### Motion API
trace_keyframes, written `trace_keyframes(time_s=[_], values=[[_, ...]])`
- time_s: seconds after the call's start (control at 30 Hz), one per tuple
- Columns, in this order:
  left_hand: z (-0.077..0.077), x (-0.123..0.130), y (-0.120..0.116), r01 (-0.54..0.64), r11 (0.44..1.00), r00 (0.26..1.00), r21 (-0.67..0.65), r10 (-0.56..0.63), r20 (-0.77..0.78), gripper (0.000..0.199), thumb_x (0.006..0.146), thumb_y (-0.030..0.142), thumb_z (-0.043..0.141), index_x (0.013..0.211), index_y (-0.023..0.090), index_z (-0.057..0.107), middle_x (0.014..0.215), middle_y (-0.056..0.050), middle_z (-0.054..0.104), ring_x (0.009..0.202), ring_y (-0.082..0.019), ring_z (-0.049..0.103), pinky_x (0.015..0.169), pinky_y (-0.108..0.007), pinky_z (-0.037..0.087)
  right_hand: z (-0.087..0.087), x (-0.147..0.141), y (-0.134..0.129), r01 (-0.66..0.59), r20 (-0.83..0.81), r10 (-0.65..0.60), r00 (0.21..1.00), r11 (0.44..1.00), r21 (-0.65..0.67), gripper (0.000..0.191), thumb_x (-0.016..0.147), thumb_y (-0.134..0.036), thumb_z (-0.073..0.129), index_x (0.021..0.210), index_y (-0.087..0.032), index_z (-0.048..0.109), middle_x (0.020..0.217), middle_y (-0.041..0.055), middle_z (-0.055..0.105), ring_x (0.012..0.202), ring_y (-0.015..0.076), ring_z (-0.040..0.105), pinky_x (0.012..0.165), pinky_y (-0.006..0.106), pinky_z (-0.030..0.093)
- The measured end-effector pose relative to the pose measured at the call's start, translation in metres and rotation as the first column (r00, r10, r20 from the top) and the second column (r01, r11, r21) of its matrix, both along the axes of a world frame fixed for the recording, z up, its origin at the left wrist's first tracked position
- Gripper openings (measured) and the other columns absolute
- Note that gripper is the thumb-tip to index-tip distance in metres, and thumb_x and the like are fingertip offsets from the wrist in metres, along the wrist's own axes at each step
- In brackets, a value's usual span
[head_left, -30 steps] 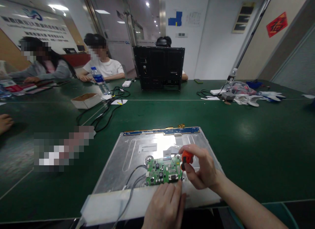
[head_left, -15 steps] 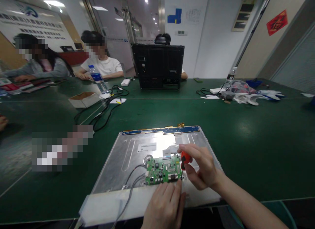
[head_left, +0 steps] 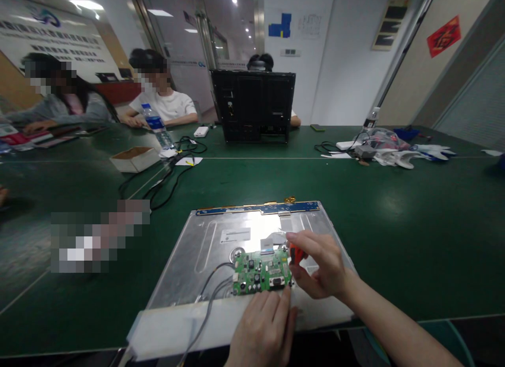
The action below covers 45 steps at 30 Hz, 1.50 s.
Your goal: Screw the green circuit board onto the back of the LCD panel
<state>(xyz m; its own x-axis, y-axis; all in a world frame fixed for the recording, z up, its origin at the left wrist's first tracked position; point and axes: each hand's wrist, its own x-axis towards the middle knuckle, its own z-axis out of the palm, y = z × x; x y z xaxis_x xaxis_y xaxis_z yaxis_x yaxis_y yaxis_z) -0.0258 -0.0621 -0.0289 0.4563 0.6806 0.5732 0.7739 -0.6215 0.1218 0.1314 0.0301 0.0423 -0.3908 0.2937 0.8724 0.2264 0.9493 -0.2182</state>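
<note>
A red-handled screwdriver (head_left: 295,253) is being tightly pinched by the right hand (head_left: 325,259) at two o'clock of the green circuit board (head_left: 260,272), seemingly for screw-turning calling for steady alignment, while the six-o'clock edge is apparently being steadied by the loosely curled left hand (head_left: 261,325), any hold hidden.

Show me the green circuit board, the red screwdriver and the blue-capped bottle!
Green circuit board (head_left: 262,267): head view, on its middle.
Red screwdriver (head_left: 298,253): head view, on its handle.
Blue-capped bottle (head_left: 155,123): head view, on its label.
</note>
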Motion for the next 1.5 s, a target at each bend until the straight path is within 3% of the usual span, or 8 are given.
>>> trace_keyframes(time_s=[0.1, 0.37, 0.6, 0.87, 1.0, 1.17, 1.27, 1.5], values=[[0.0006, 0.0002, 0.0000, -0.002, 1.000, 1.000, -0.003, 0.002, -0.004, 0.024, 0.096, 0.017, 0.040, 0.109, 0.009, 0.058, 0.071, -0.005, 0.059, 0.060, -0.019, 0.058, 0.053, -0.031, 0.047, 0.0028, 0.0005, -0.0014, -0.004, 0.009, 0.005, 1.000, 1.000, -0.024, 0.055, 0.081, -0.014, 0.044, 0.136, -0.013, 0.041, 0.086, 0.0066, 0.064, 0.069, 0.0159, 0.061, 0.052, 0.027, 0.046], [0.0005, -0.0012, -0.0006, 0.003, 1.000, 1.000, -0.009, -0.003, 0.014, 0.023, 0.096, 0.017, 0.042, 0.112, 0.009, 0.056, 0.075, -0.007, 0.061, 0.063, -0.021, 0.059, 0.056, -0.032, 0.048, -0.0006, -0.0028, 0.0016, 0.030, -0.047, -0.030, 0.998, 1.000, 0.001, 0.047, 0.082, -0.015, 0.058, 0.128, -0.018, 0.044, 0.066, -0.0043, 0.058, 0.052, 0.0120, 0.052, 0.046, 0.025, 0.038], [0.0013, -0.0006, -0.0001, 0.005, 1.000, 1.000, -0.013, -0.005, 0.001, 0.023, 0.096, 0.017, 0.041, 0.111, 0.009, 0.057, 0.074, -0.007, 0.060, 0.062, -0.020, 0.058, 0.057, -0.032, 0.048, 0.0054, 0.0007, -0.0014, -0.032, -0.028, 0.032, 0.999, 0.999, -0.007, 0.042, 0.087, -0.016, 0.041, 0.128, -0.012, 0.048, 0.099, 0.0124, 0.067, 0.085, 0.0180, 0.065, 0.062, 0.028, 0.052], [-0.0021, -0.0022, 0.0006, 0.013, 1.000, 1.000, -0.005, -0.013, 0.008, 0.023, 0.095, 0.017, 0.042, 0.111, 0.009, 0.057, 0.074, -0.007, 0.061, 0.062, -0.020, 0.058, 0.056, -0.033, 0.048, 0.0039, -0.0039, -0.0009, 0.054, -0.095, -0.048, 0.994, 0.996, 0.066, 0.036, 0.088, -0.023, 0.054, 0.124, -0.016, 0.049, 0.067, -0.0012, 0.059, 0.054, 0.0133, 0.054, 0.047, 0.024, 0.041], [0.0002, -0.0009, -0.0004, 0.000, 1.000, 1.000, -0.018, 0.000, 0.003, 0.023, 0.096, 0.018, 0.041, 0.110, 0.010, 0.057, 0.073, -0.006, 0.060, 0.061, -0.020, 0.058, 0.055, -0.032, 0.047, 0.0026, -0.0023, 0.0007, 0.000, -0.064, 0.003, 0.998, 0.999, 0.048, 0.038, 0.094, -0.036, 0.046, 0.126, -0.015, 0.048, 0.068, 0.0000, 0.058, 0.053, 0.0137, 0.053, 0.047, 0.025, 0.040], [0.0041, 0.0000, -0.0002, 0.006, 1.000, 1.000, 0.004, -0.006, 0.000, 0.024, 0.096, 0.017, 0.040, 0.110, 0.009, 0.057, 0.071, -0.006, 0.059, 0.059, -0.020, 0.058, 0.053, -0.032, 0.046, 0.0031, 0.0001, -0.0007, -0.041, -0.039, 0.040, 0.998, 0.999, -0.021, 0.044, 0.087, -0.016, 0.041, 0.131, -0.013, 0.045, 0.086, 0.0069, 0.065, 0.071, 0.0156, 0.062, 0.058, 0.027, 0.049], [0.0045, -0.0005, 0.0005, 0.010, 1.000, 1.000, 0.008, -0.010, 0.001, 0.024, 0.096, 0.017, 0.039, 0.111, 0.008, 0.057, 0.072, -0.007, 0.060, 0.060, -0.020, 0.058, 0.054, -0.031, 0.046, 0.0030, -0.0016, -0.0011, 0.019, -0.063, -0.018, 0.998, 1.000, 0.016, 0.043, 0.086, -0.015, 0.047, 0.129, -0.014, 0.046, 0.074, 0.0016, 0.063, 0.061, 0.0141, 0.058, 0.052, 0.025, 0.045], [0.0024, -0.0013, 0.0001, 0.006, 1.000, 1.000, 0.007, -0.006, 0.000, 0.023, 0.096, 0.017, 0.041, 0.110, 0.010, 0.057, 0.071, -0.006, 0.060, 0.060, -0.019, 0.058, 0.055, -0.031, 0.046, 0.0020, -0.0015, -0.0010, -0.003, -0.046, 0.005, 0.999, 0.999, 0.033, 0.042, 0.094, -0.038, 0.044, 0.128, -0.015, 0.047, 0.066, -0.0005, 0.060, 0.053, 0.0139, 0.054, 0.047, 0.026, 0.040]])
